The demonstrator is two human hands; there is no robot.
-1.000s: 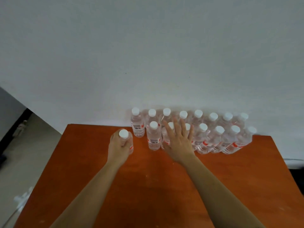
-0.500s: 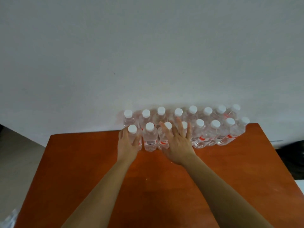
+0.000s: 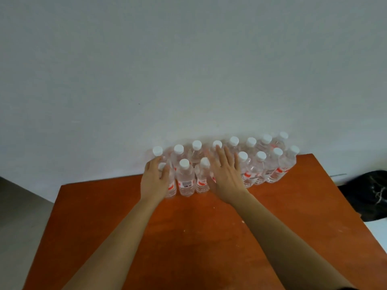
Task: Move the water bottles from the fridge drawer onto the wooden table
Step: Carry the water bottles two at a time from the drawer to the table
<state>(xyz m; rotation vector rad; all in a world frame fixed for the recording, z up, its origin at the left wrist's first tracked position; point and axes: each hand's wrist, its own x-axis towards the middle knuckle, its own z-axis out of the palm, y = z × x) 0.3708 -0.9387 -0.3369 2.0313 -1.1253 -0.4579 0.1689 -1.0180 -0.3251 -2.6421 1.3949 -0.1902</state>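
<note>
One clear white-capped water bottle [image 3: 171,186] has joined the row on the orange wooden table [image 3: 188,237] — left hand [image 3: 155,181] clasps it, right hand [image 3: 225,176] lies flat against neighbours [image 3: 185,181] — ready to release

A plain off-white wall [image 3: 188,59] fills most of my view, softly and evenly lit. Grey floor [image 3: 18,222] lies to my left, and a black object [image 3: 368,195] with pale streaks sits low to my right, beside the reddish-brown wooden table [image 3: 188,227].
</note>
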